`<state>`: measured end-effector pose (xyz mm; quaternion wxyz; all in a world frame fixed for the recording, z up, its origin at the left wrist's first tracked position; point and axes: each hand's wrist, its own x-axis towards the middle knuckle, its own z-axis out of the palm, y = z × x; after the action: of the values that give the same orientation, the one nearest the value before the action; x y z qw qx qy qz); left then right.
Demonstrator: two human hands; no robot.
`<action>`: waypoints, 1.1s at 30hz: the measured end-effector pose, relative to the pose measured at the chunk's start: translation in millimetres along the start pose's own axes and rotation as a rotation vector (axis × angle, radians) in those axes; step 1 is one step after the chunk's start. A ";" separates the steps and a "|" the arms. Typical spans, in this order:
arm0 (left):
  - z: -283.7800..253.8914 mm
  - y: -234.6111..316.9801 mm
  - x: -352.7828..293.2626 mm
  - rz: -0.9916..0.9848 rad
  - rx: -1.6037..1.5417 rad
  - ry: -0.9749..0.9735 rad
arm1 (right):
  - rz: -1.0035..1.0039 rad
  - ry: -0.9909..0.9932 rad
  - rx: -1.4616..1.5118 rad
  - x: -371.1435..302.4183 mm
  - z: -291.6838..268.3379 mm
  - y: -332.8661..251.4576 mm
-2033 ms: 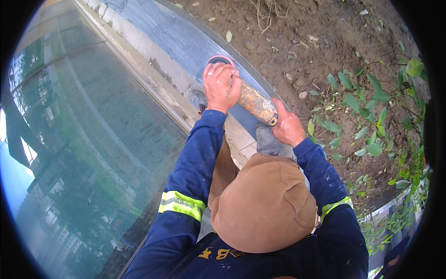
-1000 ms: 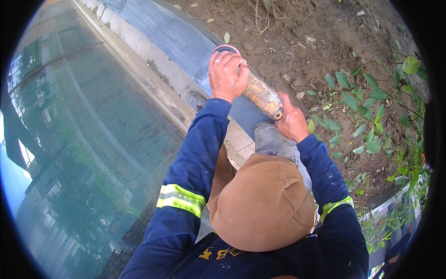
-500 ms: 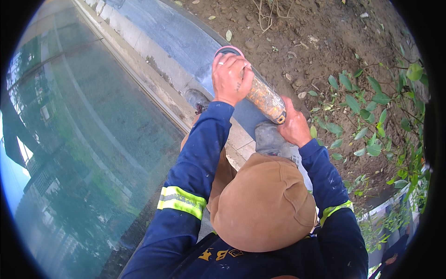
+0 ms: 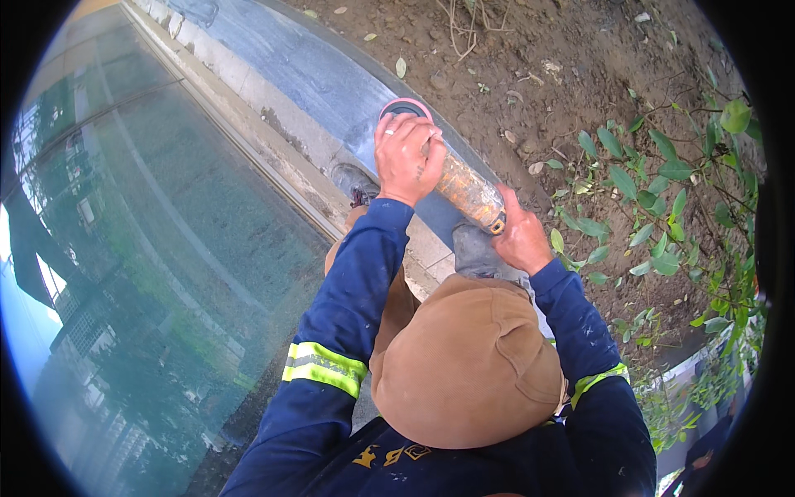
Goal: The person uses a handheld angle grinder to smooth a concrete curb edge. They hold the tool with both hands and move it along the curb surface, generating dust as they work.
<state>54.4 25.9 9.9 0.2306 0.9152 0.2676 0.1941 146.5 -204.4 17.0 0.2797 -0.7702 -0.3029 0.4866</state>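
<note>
Brown-trousered knee (image 4: 468, 364) is jutting up between two navy sleeves (image 4: 356, 265). Right hand (image 4: 523, 234) is clasping the rear end of a worn, orange-flecked power tool (image 4: 468, 190), fingers wrapped beneath, partly hidden. Left hand (image 4: 406, 161) is gripping the tool's head, fingers close together over it. Tool is lying aslant above a blue-grey strip (image 4: 290, 66), its pink-rimmed disc (image 4: 407, 108) facing the surface; contact cannot be told. Beyond the strip, brown soil (image 4: 497, 99) is spreading; leafy branches (image 4: 671, 170) are hanging over it at right.

The power tool (image 4: 468, 190) has slid slightly back.
</note>
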 end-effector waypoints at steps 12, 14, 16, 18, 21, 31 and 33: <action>-17.9 -20.5 -12.9 -0.069 0.072 0.005 | -0.029 -0.062 -0.037 12.9 14.1 -13.9; -18.2 -14.6 -17.1 -0.072 0.064 0.009 | -0.049 -0.072 -0.003 7.7 12.2 -10.7; -13.5 -9.5 -15.5 -0.062 0.041 0.006 | -0.024 -0.071 0.014 2.3 6.1 -10.6; -8.6 -6.5 -10.3 -0.043 0.027 0.001 | 0.001 -0.063 0.001 3.1 0.6 -8.5; -4.3 -5.5 11.3 -0.006 -0.017 0.000 | 0.013 -0.024 -0.039 10.8 -2.3 -6.3; -10.7 -19.2 2.3 -0.062 0.061 0.026 | -0.059 -0.041 -0.054 20.7 -0.8 -14.3; -7.9 -11.0 -8.1 -0.082 0.057 0.023 | -0.053 -0.053 -0.050 13.4 -1.2 -6.6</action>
<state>39.8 32.0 8.6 0.2091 0.9073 0.3132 0.1873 150.9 -190.3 14.4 0.2650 -0.7555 -0.3428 0.4915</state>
